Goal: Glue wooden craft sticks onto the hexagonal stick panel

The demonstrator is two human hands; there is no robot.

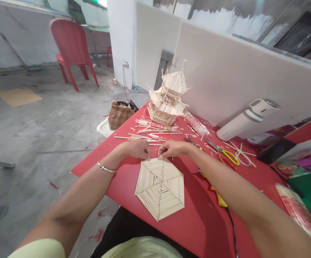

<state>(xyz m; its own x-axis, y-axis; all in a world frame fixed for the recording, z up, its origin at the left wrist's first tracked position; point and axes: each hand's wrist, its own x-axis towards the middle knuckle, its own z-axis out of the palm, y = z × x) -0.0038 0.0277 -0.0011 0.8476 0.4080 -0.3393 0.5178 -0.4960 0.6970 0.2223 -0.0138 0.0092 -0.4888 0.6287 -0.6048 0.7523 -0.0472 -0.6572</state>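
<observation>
A flat hexagon (pixel 160 187) made of thin wooden sticks lies on the red table (pixel 198 222) in front of me. My left hand (pixel 137 149) and my right hand (pixel 171 149) both rest at its far edge, fingers curled and pinched down on the outermost stick there. A silver bracelet (pixel 105 167) circles my left wrist. Behind the hands stands a small stick-built tower model (pixel 168 100) with tiered roofs.
Loose sticks (pixel 150 134) and stick packets (pixel 197 123) lie scattered near the model. Yellow-handled scissors (pixel 226 153) and a white flask (pixel 248 120) lie to the right. A checked bag (pixel 120 114) sits beyond the table's left corner, a red chair (pixel 73 48) farther back.
</observation>
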